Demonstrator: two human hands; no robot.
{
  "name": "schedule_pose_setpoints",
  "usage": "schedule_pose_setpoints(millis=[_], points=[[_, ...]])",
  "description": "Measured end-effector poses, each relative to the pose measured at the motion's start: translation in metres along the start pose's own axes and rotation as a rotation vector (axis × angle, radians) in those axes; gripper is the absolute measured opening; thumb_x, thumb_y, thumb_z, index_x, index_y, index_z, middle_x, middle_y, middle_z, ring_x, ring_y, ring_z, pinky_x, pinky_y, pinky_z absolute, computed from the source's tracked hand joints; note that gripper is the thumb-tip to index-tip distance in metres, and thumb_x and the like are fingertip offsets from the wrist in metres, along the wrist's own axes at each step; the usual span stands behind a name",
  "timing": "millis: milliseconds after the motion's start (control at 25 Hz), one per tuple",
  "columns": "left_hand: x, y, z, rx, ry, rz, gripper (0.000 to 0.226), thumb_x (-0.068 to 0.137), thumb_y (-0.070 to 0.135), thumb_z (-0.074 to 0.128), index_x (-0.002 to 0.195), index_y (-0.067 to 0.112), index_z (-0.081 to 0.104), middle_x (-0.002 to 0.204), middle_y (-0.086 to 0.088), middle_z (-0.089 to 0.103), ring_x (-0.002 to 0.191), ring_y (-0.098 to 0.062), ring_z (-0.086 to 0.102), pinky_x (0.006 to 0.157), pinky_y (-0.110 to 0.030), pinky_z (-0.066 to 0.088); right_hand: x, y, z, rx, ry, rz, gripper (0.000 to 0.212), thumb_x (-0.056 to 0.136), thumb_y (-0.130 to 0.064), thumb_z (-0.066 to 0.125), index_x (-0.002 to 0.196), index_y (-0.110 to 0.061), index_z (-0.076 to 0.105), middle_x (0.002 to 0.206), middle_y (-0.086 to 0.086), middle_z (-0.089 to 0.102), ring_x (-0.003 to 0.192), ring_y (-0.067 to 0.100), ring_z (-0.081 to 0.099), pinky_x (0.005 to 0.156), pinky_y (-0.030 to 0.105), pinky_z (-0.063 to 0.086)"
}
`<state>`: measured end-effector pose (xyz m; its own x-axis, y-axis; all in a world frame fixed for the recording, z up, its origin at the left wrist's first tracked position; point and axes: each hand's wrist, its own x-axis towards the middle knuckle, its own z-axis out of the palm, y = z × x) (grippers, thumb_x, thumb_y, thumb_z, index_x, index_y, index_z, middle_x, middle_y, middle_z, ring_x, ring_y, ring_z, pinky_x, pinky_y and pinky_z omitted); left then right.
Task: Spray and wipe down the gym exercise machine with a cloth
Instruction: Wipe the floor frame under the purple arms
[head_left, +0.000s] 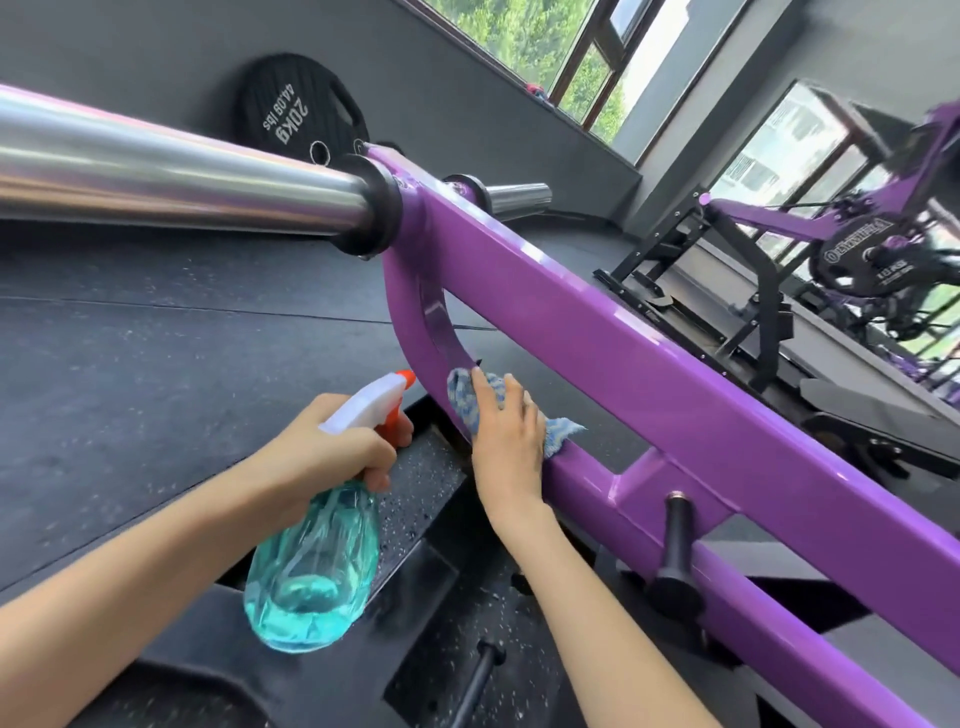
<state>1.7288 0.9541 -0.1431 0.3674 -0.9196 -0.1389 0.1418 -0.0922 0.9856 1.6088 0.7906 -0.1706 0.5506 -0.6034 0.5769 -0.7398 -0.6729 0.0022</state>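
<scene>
— Looking down from the head view, what is the left hand (332, 447) doing?

— It is gripping the neck of the spray bottle (317, 566), fingers curling tight around it and one finger lying across the orange trigger. The bottle is hanging tilted, its teal body down towards the person and its white nozzle pointing up at the purple frame (649, 353).

— And the right hand (506, 431)?

— It is lying nearly flat, fingers stretching out rather than closing, and pressing the blue-and-white cloth (467, 400) against the frame's lower curved bar. The cloth is bunching under the fingertips and sticking out on both sides of the hand.

— Where is that bar sitting on the machine?

— It is curving down from the joint where the chrome sleeve (156, 171) is meeting the purple frame, then running on below the long sloping beam. A black peg (675, 545) is sticking out of it just beside the right forearm.

— What is lying around?

— A black 20KG weight plate (296, 111) is leaning against the grey wall, the dark speckled floor (156, 364) is spreading underneath, and a second purple machine (857, 244) is standing well apart by the windows.
</scene>
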Motion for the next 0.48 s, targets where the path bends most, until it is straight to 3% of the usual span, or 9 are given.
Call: schedule_pose_setpoints(millis=[80, 200, 240, 320, 400, 480], points=[[-0.010, 0.009, 0.002, 0.029, -0.015, 0.019, 0.053, 0.052, 0.009, 0.051, 0.104, 0.007, 0.064, 0.103, -0.020, 0.063, 0.050, -0.017, 0.051, 0.052, -0.018, 0.046, 0.004, -0.013, -0.021, 0.354, -0.106, 0.041, 0.053, 0.086, 0.008, 0.056, 0.133, -0.014, 0.052, 0.131, 0.010, 0.048, 0.116, 0.024, 0.052, 0.093, 0.021, 0.041], [-0.014, 0.015, -0.005, 0.035, 0.005, 0.019, 0.049, 0.057, 0.004, 0.055, 0.106, 0.003, 0.063, 0.097, -0.014, 0.062, 0.051, -0.016, 0.051, 0.050, -0.017, 0.045, 0.025, -0.030, -0.037, 0.594, 0.031, 0.082, 0.047, 0.086, 0.010, 0.055, 0.129, -0.008, 0.055, 0.125, 0.007, 0.051, 0.109, 0.014, 0.052, 0.086, 0.003, 0.038], [-0.016, 0.015, -0.008, 0.029, 0.016, 0.011, 0.047, 0.059, 0.002, 0.056, 0.104, 0.008, 0.065, 0.097, -0.011, 0.062, 0.052, -0.016, 0.050, 0.050, -0.017, 0.046, 0.029, -0.032, -0.037, 0.562, 0.004, 0.075, 0.046, 0.087, 0.007, 0.057, 0.130, -0.008, 0.054, 0.128, 0.007, 0.050, 0.113, 0.015, 0.050, 0.088, 0.004, 0.038], [-0.018, 0.015, -0.014, 0.031, 0.028, 0.021, 0.054, 0.054, 0.003, 0.054, 0.102, 0.024, 0.063, 0.096, -0.006, 0.064, 0.052, -0.016, 0.051, 0.049, -0.016, 0.046, 0.018, -0.019, -0.025, 0.187, -0.086, 0.038, 0.046, 0.092, -0.016, 0.058, 0.137, -0.013, 0.046, 0.142, 0.007, 0.042, 0.130, 0.024, 0.039, 0.107, 0.026, 0.035], [-0.019, 0.013, -0.020, 0.044, 0.047, 0.025, 0.052, 0.058, -0.001, 0.056, 0.102, 0.027, 0.061, 0.093, -0.004, 0.063, 0.051, -0.017, 0.051, 0.048, -0.016, 0.044, 0.005, -0.001, -0.016, -0.081, -0.225, 0.102, 0.063, 0.095, -0.046, 0.046, 0.145, -0.010, 0.031, 0.153, 0.010, 0.027, 0.143, 0.029, 0.019, 0.118, 0.041, 0.015], [-0.020, 0.011, -0.026, 0.025, 0.054, 0.021, 0.051, 0.062, -0.005, 0.057, 0.103, 0.026, 0.062, 0.091, -0.006, 0.062, 0.050, -0.018, 0.049, 0.048, -0.015, 0.043, 0.011, -0.006, -0.007, -0.111, -0.332, 0.182, 0.085, 0.090, -0.064, 0.039, 0.147, -0.004, 0.021, 0.155, 0.015, 0.020, 0.144, 0.033, 0.014, 0.118, 0.045, 0.010]])
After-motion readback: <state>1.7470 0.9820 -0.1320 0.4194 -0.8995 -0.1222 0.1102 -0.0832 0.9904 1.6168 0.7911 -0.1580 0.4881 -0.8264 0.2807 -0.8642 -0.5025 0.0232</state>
